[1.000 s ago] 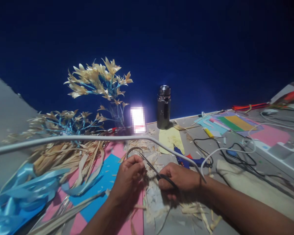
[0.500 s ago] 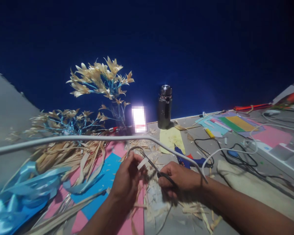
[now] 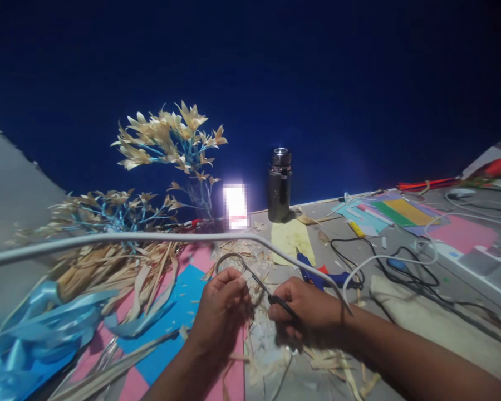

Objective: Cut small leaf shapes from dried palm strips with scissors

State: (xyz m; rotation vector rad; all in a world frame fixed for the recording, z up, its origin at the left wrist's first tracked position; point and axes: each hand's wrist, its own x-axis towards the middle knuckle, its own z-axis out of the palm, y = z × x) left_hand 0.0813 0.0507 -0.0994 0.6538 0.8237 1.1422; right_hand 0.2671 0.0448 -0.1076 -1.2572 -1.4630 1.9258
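My right hand (image 3: 296,309) is closed around the black handles of a pair of scissors (image 3: 280,304). Their narrow blades point up and left, toward my left hand (image 3: 225,298). The fingers of that hand are pinched together near the blade tips, and whatever lies between them is hidden. A thin dark curved strip (image 3: 229,256) arches just above the left fingertips; I cannot tell whether it touches them. Beneath both hands lie pale scraps of dried husk (image 3: 267,340) and a pink sheet (image 3: 234,384).
A white cable (image 3: 150,238) crosses in front of the hands. Behind stand a black flask (image 3: 279,186), a bright blurred light (image 3: 236,206) and dried-husk flowers (image 3: 162,139). A blue glue gun (image 3: 313,273) lies right of centre. Blue ribbon (image 3: 37,328) lies left, a clear-lidded case (image 3: 480,267) right.
A small white piece between the left fingers and the blades is no longer visible. The left fingers have drawn closer together and moved slightly down. The right hand stays nearly in place.
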